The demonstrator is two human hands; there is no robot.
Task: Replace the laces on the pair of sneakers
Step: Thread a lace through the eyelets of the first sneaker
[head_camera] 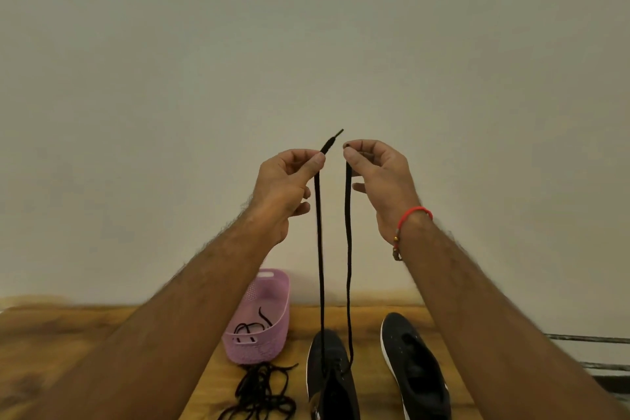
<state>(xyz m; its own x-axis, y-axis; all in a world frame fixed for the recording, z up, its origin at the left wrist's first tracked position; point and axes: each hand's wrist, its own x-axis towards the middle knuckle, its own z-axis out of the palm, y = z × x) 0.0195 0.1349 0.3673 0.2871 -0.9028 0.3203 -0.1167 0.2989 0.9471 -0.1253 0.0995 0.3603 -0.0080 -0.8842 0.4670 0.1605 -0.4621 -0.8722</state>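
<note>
Two black sneakers stand on the wooden table (85, 334): the left sneaker (332, 382) and the right sneaker (416, 368). A black lace (320, 266) runs up in two strands from the left sneaker's front eyelets. My left hand (286, 187) pinches one end high in front of the wall, its tip sticking up. My right hand (378, 177) pinches the other end at about the same height, close beside it. The right sneaker shows no lace.
A pink perforated basket (269, 348) with a black lace inside stands left of the sneakers. A tangled pile of black laces (262, 392) lies on the table in front of it. A plain wall rises behind the table. Dark rails (593, 339) show at the right edge.
</note>
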